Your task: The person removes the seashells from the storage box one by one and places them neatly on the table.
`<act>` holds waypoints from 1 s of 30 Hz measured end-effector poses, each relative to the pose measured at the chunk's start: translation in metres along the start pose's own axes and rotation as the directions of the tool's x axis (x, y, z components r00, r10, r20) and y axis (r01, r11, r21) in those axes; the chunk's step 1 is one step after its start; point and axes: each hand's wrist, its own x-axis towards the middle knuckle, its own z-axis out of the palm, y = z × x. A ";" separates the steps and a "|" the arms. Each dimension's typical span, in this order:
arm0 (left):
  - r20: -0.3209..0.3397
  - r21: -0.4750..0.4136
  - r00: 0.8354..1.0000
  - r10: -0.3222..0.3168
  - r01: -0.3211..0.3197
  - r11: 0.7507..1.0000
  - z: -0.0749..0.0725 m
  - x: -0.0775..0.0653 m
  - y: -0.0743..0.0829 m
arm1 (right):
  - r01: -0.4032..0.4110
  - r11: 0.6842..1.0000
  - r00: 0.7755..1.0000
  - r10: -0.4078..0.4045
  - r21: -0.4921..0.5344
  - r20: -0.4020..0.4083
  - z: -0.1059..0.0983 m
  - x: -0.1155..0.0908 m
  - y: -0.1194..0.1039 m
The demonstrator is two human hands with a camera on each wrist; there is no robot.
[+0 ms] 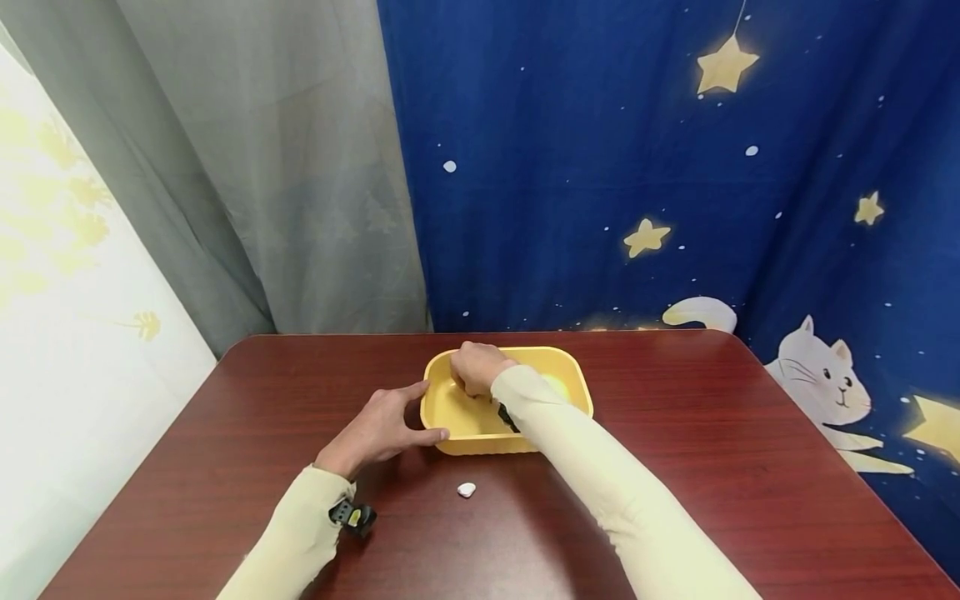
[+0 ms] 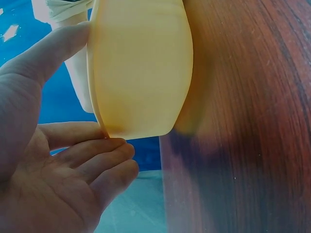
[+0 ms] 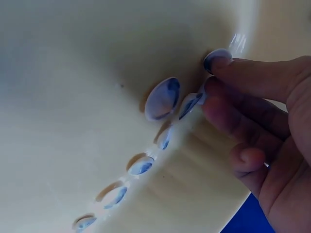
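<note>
A yellow plastic basin [image 1: 480, 444] stands toward the far side of the table. My left hand [image 1: 378, 423] spans its left end, thumb at the near corner of the rim and fingers at the far corner, with a gap at the palm. Inside the basin, my right hand [image 1: 476, 367] pinches a small seashell [image 3: 212, 60] between thumb and fingers. In the right wrist view, several white-and-bluish shells [image 3: 142, 166] form a row along the bottom edge of the wall. A larger shell [image 3: 163, 99] lies beside that row, close to my fingertips. My right forearm hides part of the basin.
One white shell [image 1: 467, 490] lies on the dark red wooden table [image 1: 315, 367], in front of the basin. Behind the table hang a grey curtain [image 1: 300, 167] and a blue star-patterned curtain [image 1: 562, 125].
</note>
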 end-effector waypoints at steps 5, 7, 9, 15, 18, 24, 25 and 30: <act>0.010 -0.011 1.000 -0.014 0.014 1.000 0.000 -0.001 0.001 | 0.017 0.999 1.000 -0.016 0.050 -0.011 -0.008 -0.005 0.001; 0.014 -0.011 1.000 -0.014 0.014 1.000 0.000 -0.001 0.001 | 0.027 0.996 1.000 -0.027 0.084 -0.012 -0.013 -0.008 0.001; 0.017 -0.010 1.000 -0.017 0.017 1.000 0.000 -0.001 0.001 | 0.042 0.992 0.999 -0.042 0.117 -0.004 -0.018 -0.012 0.002; 0.024 -0.012 0.999 -0.034 0.034 0.999 -0.001 -0.001 0.001 | 0.032 0.948 0.994 -0.062 0.317 0.087 -0.036 -0.029 0.002; 0.025 -0.003 0.999 -0.042 0.042 0.999 -0.001 0.000 0.000 | 0.034 0.923 0.993 -0.076 0.384 0.096 -0.043 -0.040 0.003; 0.027 0.007 0.999 -0.041 0.041 0.999 0.001 0.000 0.000 | 0.134 0.907 0.988 -0.152 0.399 0.013 -0.047 -0.066 0.004; 0.026 0.010 0.999 -0.039 0.038 0.999 0.001 0.000 0.000 | 0.152 0.905 0.987 -0.162 0.398 -0.008 -0.046 -0.071 0.005; 0.026 0.004 0.998 -0.050 0.050 0.999 0.000 -0.001 0.001 | 0.205 0.886 0.979 -0.179 0.415 -0.101 -0.041 -0.096 0.003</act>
